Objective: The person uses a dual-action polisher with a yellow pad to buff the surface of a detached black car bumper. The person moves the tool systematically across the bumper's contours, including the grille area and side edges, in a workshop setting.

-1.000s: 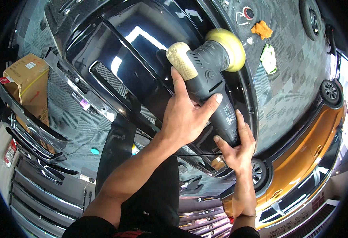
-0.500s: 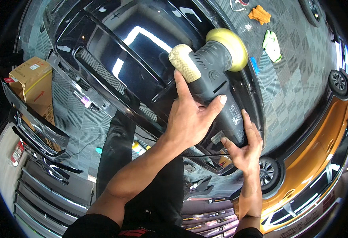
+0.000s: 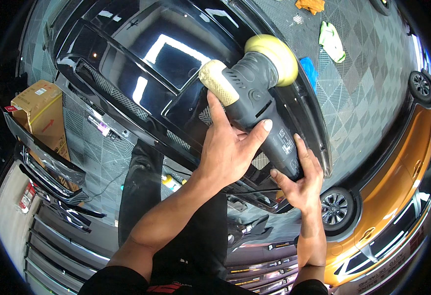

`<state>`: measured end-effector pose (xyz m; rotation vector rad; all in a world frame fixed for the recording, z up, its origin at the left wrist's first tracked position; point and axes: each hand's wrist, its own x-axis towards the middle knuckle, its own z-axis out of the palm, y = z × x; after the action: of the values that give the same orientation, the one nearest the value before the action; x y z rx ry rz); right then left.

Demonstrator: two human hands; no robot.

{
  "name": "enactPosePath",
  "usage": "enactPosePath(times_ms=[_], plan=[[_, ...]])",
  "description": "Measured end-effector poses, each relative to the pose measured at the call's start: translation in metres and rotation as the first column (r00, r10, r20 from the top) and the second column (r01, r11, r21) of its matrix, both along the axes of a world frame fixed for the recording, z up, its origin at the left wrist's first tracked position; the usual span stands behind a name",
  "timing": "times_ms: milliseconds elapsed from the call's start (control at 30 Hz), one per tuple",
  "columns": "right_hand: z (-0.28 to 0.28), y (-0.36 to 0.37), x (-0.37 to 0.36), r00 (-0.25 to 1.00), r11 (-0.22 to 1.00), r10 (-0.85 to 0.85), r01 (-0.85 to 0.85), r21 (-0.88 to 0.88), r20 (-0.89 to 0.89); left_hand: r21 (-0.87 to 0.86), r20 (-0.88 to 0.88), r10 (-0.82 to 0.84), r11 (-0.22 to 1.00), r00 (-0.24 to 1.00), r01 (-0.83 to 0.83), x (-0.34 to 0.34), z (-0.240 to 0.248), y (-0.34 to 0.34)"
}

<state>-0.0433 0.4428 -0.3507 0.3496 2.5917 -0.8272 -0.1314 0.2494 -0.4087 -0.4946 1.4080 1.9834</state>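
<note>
Your two hands share the black polisher [image 3: 256,101], which slants across your view above the glossy black bumper [image 3: 127,54]. Your left hand [image 3: 225,152] grasps it at mid-body: the thumb lies over the top of the casing, the index finger stretches up to the lower edge of the cream textured cover [image 3: 217,82], and the remaining fingers are mostly hidden. Your right hand [image 3: 302,184] grips the tail end, which sits between your thumb on its left and your fingers on its right. The yellow pad [image 3: 278,60] is well apart from all your fingers, over the bumper's right side; you can't tell here whether it touches. A thin black cord [image 3: 255,191] runs just beside your right thumb.
</note>
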Motion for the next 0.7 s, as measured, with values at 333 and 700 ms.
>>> enactPosePath(times_ms=[333,700], plan=[[0.005,0.017,0.028,1.000,1.000,0.017,-0.017,0.014,0.005,0.090,-0.005,0.087,0.992,0.996,-0.086,0.034,-0.002,0.022],[-0.024,0.004,0.005,0.996,0.999,0.042,-0.044,-0.014,-0.076,-0.139,-0.070,0.056,0.988,0.996,-0.065,0.005,-0.012,0.007]])
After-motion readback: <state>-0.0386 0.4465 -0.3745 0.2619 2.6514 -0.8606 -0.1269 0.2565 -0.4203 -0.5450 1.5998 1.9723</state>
